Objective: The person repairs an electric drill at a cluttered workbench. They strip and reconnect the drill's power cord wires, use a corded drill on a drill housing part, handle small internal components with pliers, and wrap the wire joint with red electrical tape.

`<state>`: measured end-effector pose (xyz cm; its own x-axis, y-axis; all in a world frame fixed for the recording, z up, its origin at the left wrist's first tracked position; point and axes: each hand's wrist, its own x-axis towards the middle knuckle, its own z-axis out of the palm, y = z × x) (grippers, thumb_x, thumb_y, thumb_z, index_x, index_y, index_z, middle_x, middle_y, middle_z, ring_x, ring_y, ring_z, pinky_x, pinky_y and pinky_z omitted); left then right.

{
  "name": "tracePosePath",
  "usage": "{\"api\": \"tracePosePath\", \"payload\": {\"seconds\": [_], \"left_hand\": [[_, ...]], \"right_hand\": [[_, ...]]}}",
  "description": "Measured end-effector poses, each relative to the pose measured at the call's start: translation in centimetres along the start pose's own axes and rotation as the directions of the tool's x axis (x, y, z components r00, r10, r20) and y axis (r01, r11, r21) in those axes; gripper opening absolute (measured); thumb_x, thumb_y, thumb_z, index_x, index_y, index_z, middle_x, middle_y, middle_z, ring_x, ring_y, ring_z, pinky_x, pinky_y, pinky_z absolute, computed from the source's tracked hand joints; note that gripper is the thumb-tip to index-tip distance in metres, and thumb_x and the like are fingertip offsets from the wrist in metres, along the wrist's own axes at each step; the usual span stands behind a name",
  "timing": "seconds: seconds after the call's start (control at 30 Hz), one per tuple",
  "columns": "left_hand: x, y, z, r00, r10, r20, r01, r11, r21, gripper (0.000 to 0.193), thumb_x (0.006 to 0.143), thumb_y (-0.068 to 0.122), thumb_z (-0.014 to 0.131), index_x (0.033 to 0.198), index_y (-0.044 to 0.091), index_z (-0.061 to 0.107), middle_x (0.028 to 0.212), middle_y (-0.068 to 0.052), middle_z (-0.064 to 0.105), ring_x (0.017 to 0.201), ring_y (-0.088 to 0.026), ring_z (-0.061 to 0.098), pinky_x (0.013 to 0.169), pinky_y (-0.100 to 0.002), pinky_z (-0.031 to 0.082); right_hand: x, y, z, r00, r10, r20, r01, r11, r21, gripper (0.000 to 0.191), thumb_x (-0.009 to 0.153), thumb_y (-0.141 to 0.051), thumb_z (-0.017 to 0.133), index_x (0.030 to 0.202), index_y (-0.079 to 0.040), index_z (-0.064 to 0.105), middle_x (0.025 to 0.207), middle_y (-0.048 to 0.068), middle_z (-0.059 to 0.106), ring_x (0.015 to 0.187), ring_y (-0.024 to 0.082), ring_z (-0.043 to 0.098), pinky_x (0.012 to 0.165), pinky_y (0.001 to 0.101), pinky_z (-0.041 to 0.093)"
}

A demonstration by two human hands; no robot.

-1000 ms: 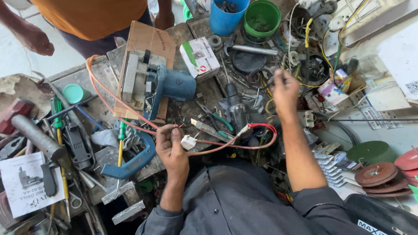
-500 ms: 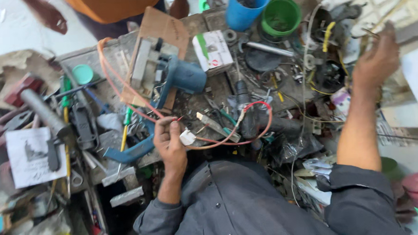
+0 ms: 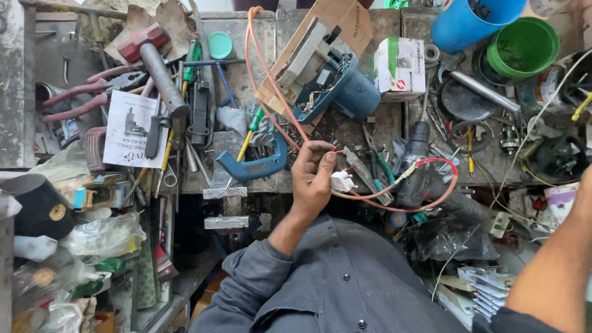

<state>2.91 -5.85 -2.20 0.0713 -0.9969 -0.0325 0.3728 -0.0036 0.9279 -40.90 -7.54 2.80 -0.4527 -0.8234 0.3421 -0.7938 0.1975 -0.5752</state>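
— What is the left hand point(image 3: 313, 179) doing?

— Its fingers point(image 3: 327, 160) are curling closed around a bundle of wires point(image 3: 403, 182), one red and one pale orange, near the counter's point(image 3: 239, 89) front edge. A small white plug point(image 3: 342, 180) is hanging just beside the palm.

— How are the wires looking?

— The red one is looping out to the right and curving back toward the hand. The orange one is running up toward the far edge, passing beside the blue power tool point(image 3: 346, 91), which is lying on a piece of cardboard point(image 3: 342, 14).

— And the right hand?

— Only the forearm point(image 3: 566, 254) is showing at the right edge; the hand is cut off, so nobody can tell how its fingers are set.

— What is lying around the left hand?

— A blue clamp point(image 3: 256, 165) is sitting just to its left, and a hammer point(image 3: 158, 66) is resting toward the far left corner.
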Motion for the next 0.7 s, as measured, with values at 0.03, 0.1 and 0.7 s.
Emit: {"api": "tracePosePath", "payload": {"seconds": [0.03,0.1,0.7], "left_hand": [[0.1,0.1,-0.1,1.0,0.001,0.008,-0.001,1.0,-0.009,0.013,0.106,0.011,0.06,0.114,0.001,0.057,0.091,-0.002,0.067,0.081,-0.006,0.062,0.072,-0.023,0.052],[0.3,0.0,-0.3,1.0,-0.009,0.025,0.009,1.0,-0.002,0.014,0.106,0.011,0.06,0.115,0.001,0.057,0.092,-0.002,0.067,0.082,-0.006,0.063,0.073,-0.023,0.052],[2.1,1.5,-2.7,0.993,-0.033,0.111,0.029,0.999,0.036,0.016,0.108,0.013,0.059,0.114,-0.001,0.059,0.096,0.0,0.065,0.088,-0.004,0.062,0.078,-0.022,0.053]], "right_hand": [[-1.2,-1.4,0.3,1.0,0.011,0.002,-0.012,0.991,0.13,0.021,0.122,-0.017,0.055,0.124,0.001,0.066,0.1,0.005,0.064,0.082,0.013,0.051,0.072,0.0261,0.037],[-3.8,-4.8,1.0,0.999,0.0,0.051,-0.018,0.937,0.35,0.022,0.124,-0.019,0.056,0.124,0.001,0.067,0.095,0.002,0.063,0.076,0.009,0.049,0.068,0.0228,0.035],[-13.9,-21.9,8.6,0.836,-0.249,0.489,-0.093,0.813,0.574,0.025,0.109,-0.02,0.057,0.11,0.001,0.07,0.092,0.004,0.052,0.083,0.014,0.047,0.076,0.0267,0.039]]}}
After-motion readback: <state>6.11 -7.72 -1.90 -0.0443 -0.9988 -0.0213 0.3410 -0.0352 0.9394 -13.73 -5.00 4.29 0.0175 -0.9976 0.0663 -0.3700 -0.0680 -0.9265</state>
